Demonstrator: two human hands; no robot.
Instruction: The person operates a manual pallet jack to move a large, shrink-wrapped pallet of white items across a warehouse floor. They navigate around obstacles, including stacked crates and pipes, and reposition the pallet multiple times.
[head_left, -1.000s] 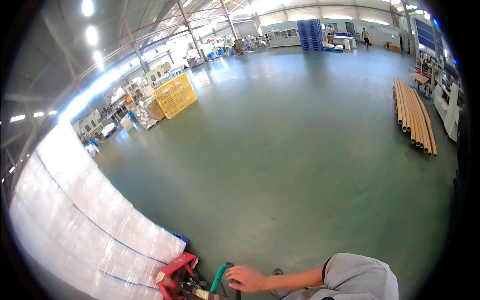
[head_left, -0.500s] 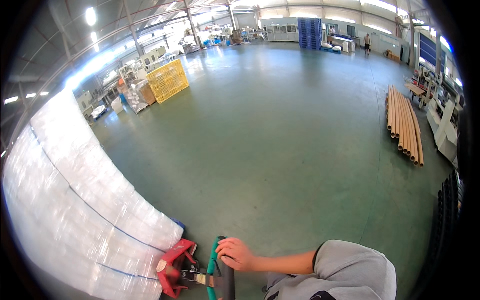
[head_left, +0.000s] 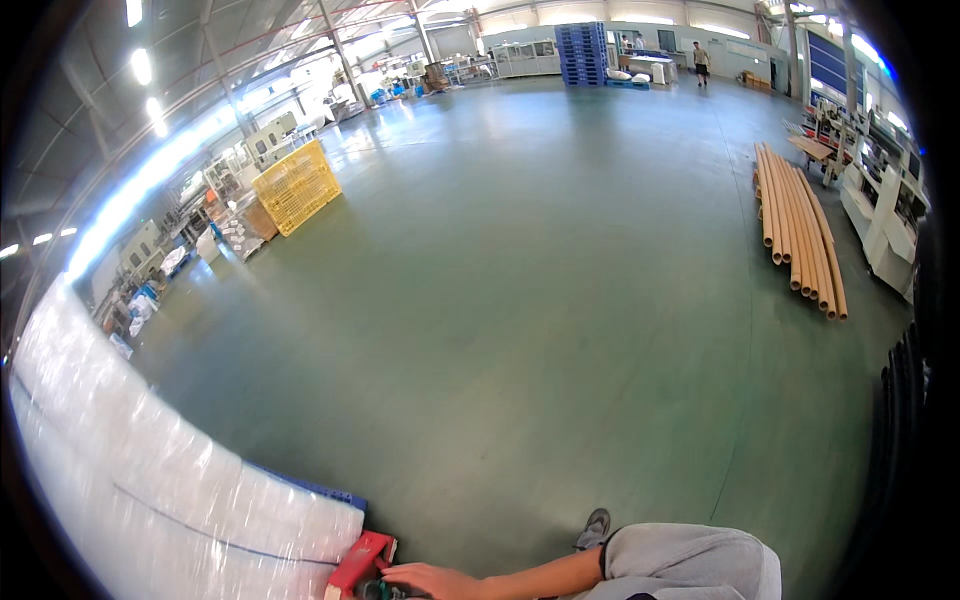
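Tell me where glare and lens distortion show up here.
In the head view, the bright band at upper left is washed out and the plastic-wrapped stack glints; also in the head view, the brown tubes look bowed near the rim.

The glossy green floor (head_left: 480,300) is spread between all these: brown cardboard tubes (head_left: 797,235) are laid lengthwise at right, a yellow plastic pallet (head_left: 297,187) is stood on edge at left, and plastic pallets, blue and stacked (head_left: 582,55), are set far off.
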